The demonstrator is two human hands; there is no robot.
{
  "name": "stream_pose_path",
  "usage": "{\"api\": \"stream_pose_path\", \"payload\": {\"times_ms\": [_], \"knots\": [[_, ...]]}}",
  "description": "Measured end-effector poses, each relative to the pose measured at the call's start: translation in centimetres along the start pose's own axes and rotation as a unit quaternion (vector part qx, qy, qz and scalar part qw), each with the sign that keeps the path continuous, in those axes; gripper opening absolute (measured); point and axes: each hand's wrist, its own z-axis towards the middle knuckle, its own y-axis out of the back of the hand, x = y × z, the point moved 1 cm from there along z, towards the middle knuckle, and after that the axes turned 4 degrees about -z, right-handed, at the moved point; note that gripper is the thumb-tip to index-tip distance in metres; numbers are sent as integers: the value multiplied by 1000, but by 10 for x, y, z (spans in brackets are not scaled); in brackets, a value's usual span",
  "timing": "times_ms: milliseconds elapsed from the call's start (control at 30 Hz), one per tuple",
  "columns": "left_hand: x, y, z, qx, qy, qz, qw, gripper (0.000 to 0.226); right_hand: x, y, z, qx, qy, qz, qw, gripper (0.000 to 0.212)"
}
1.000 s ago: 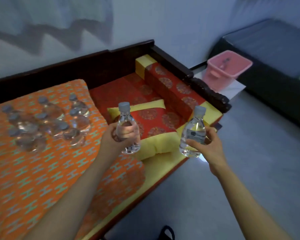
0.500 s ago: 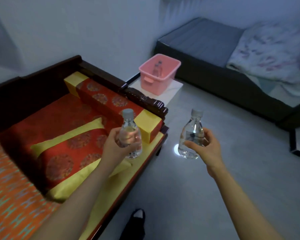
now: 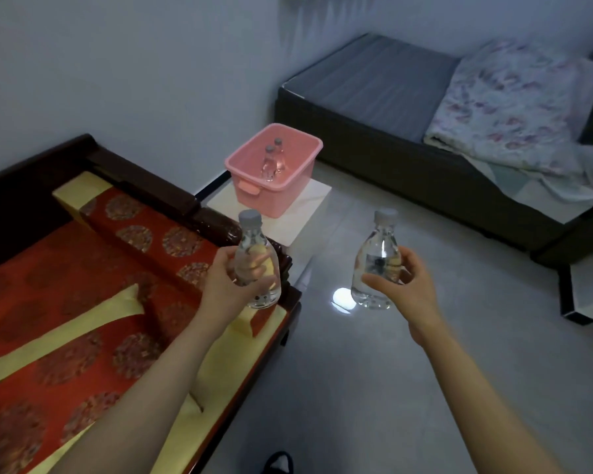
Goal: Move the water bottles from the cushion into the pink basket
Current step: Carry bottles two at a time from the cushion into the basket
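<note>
bottle (image 3: 258,268) in L hand (image 3: 231,285), bottle (image 3: 377,265) in R hand (image 3: 403,289)

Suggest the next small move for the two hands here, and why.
Probably carry both forward to the pink plastic basket and lower them in. The left hand and right hand each grip an upright clear plastic water bottle, well short of the basket, which already holds two bottles.
</note>
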Motion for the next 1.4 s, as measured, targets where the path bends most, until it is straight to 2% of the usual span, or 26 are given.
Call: {"api": "stream_pose_path", "payload": {"times_ms": [200,400,567,667,933,1200,1333,1400], "knots": [[-15,-51,86,-1,14,17,1000,68,6,30,96,20,-1,0,1000,63],[-20,-107,156,-68,23,10,997,68,0,58,200,71,6,-12,997,61],[-20,-151,220,-117,25,2,993,68,8,63,298,128,6,-32,991,72],[-14,-169,247,-138,31,-1,990,66,13,62,343,149,11,-38,988,65],[1,-160,346,-187,44,7,981,69,32,4,468,222,15,-14,975,64],[24,-139,470,-224,72,-17,972,71,45,-88,595,248,21,-26,968,64],[44,-130,505,-236,104,-15,966,81,34,-129,637,267,3,-50,962,72],[56,-128,521,-242,123,-12,962,81,24,-146,656,275,-6,-61,959,68]]}}
